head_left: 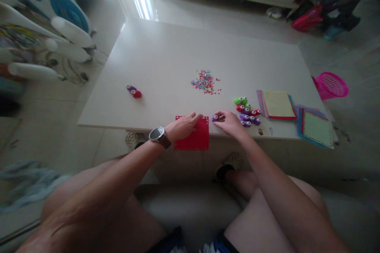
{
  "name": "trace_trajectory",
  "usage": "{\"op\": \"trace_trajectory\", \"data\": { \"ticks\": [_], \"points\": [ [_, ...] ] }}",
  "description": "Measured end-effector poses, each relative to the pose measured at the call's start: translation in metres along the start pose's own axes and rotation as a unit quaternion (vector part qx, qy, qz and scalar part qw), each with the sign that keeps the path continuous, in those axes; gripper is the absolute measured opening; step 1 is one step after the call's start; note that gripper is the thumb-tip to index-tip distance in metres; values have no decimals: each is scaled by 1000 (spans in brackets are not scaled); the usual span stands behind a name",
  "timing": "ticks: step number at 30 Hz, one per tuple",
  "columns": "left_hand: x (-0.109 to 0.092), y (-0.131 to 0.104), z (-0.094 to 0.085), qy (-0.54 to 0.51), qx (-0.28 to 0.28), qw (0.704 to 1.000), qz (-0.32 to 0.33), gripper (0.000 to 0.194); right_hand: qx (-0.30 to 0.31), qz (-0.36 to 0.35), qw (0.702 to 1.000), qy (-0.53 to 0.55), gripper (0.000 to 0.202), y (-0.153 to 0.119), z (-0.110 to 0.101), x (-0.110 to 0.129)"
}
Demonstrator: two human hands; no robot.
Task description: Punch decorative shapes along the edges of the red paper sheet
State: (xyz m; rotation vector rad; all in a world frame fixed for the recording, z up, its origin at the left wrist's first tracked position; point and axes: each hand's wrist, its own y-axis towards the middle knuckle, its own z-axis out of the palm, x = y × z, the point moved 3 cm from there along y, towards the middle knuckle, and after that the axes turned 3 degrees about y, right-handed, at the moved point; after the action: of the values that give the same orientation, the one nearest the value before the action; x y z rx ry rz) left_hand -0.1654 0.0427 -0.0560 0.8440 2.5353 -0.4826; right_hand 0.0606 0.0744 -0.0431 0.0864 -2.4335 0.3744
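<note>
I judge edge-punching in hand: right hand (229, 123) pinches purple punch (214, 118); left hand (181, 126) over red sheet (194, 140), grip unclear. Next move needs edge alignment.

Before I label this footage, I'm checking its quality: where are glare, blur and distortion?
Head view: strong glare whitens the floor beyond the table; head view, outer areas: dim, stretched by apparent wide-angle distortion, the cloth smeared; head view, middle: the red card, left hand and right hand are soft but readable.
</note>
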Motion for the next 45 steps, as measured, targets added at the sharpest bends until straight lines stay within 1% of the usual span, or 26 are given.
{"op": "trace_trajectory", "data": {
  "ticks": [3,5,8,11,13,16,19,23,25,27,29,32,35,38,42,45],
  "points": [
    [0,0,1,5,-1,1000,2,53,-34,-60,996,-62,15,-3,-4,4],
    [1,0,1,10,1,1000,0,53,-58,-73,990,-109,14,-5,-10,5],
    [2,0,3,16,-1,1000,-1,51,-74,-46,980,-180,13,-6,-20,3],
    [3,0,3,15,-6,1000,1,50,-61,-11,975,-215,10,-8,-23,0],
    [3,0,4,14,-6,1000,1,49,-62,-15,977,-204,16,-8,-22,1],
    [2,0,2,11,-6,1000,1,49,-56,-45,987,-146,29,-9,-16,9],
    [1,0,0,12,-6,1000,-1,49,-12,-54,993,-105,30,-10,-8,16],
    [0,0,0,18,0,1000,-7,51,27,-40,993,-106,31,-12,-1,16],
    [1,0,1,22,-2,1000,-6,51,19,-51,991,-118,41,-13,0,16],
    [3,1,3,25,-5,1000,-5,51,-9,-86,987,-135,54,-13,0,17],
    [4,1,4,27,-9,1000,-4,50,-35,-120,981,-147,61,-14,-1,20],
    [3,1,4,22,-10,1000,-2,49,-54,-131,978,-151,56,-14,-3,21],
    [2,1,2,19,-4,1000,0,45,-59,-117,978,-163,43,-14,-6,19],
    [1,1,-1,18,2,1000,-3,38,-59,-99,971,-207,31,-12,-12,15],
    [2,1,-3,17,-4,1000,-6,34,-48,-76,965,-245,29,-11,-19,10],
    [5,3,-4,23,-28,999,-16,35,-30,-66,964,-255,28,-12,-18,7]
  ]
}}
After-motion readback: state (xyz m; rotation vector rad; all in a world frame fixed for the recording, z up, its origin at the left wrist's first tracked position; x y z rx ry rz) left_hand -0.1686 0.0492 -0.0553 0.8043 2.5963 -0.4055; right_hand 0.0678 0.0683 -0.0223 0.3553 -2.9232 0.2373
